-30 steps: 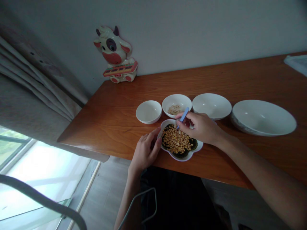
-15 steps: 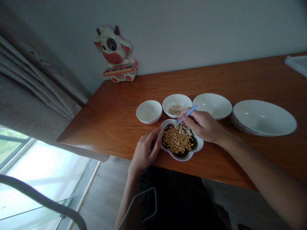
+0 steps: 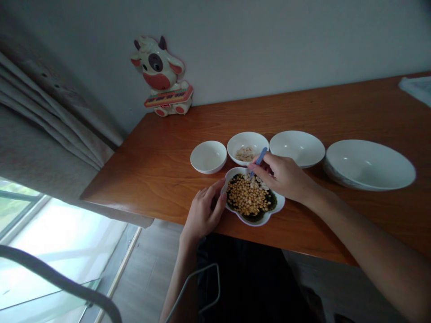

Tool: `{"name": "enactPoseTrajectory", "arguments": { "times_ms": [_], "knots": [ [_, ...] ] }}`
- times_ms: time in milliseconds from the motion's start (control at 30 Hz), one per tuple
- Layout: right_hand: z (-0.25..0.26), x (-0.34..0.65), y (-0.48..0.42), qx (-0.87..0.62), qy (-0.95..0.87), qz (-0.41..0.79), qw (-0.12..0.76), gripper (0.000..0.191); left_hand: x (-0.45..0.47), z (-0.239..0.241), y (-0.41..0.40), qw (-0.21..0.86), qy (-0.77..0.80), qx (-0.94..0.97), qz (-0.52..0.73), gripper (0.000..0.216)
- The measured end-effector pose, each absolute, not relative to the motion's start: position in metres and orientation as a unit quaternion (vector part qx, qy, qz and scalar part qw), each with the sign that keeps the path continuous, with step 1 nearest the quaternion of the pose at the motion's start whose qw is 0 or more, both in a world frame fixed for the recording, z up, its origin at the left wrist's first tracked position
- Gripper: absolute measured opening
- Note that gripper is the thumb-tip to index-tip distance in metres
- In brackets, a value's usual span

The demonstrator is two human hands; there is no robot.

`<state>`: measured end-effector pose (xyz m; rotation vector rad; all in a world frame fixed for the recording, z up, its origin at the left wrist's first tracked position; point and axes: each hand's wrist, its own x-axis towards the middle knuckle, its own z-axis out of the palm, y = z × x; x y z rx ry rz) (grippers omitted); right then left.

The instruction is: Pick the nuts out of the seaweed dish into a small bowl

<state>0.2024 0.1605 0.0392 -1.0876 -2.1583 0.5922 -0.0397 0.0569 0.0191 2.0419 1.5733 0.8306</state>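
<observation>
A white flower-shaped dish [image 3: 280, 202] near the table's front edge holds yellow corn-like kernels [image 3: 247, 197], pale flat seeds [image 3: 257, 181] along its far side and dark green bits beneath. My left hand [image 3: 204, 208] grips its left rim between thumb and fingers. In a pinch, my right hand [image 3: 283, 175] holds a slim blue tool [image 3: 261, 155], its lower end down among the pale seeds. Whether that end is a spoon or tweezers I cannot tell. Just behind the dish stands a small white bowl [image 3: 234, 142] with some pale seeds [image 3: 245, 154] in it.
Other white bowls stand in the row: a small one [image 3: 208, 157] on the left, a wider one [image 3: 298, 148] and a large one [image 3: 370, 163] on the right. A cow-shaped toy piano [image 3: 164, 80] leans against the wall. A curtain [image 3: 50, 107] hangs left of the wooden table [image 3: 148, 170].
My right hand has tilted the blue tool more upright and shifted its tip slightly right among the pale seeds. The left hand keeps its place on the rim.
</observation>
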Motion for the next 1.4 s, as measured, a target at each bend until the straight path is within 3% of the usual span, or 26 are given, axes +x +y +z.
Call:
{"name": "enactPoseTrajectory", "arguments": {
  "times_ms": [833,1400],
  "knots": [
    [0.0336,0.202,0.162,-0.387,-0.848,0.198,0.304,0.026,-0.0402,0.0184,0.0567,0.211,0.559,0.741,0.307,0.042],
    [0.0311,0.2016,0.1629,-0.344,-0.878,0.096,0.32,0.032,-0.0388,0.0209,0.0569,0.217,0.554,0.742,0.311,0.04]
  ]
}}
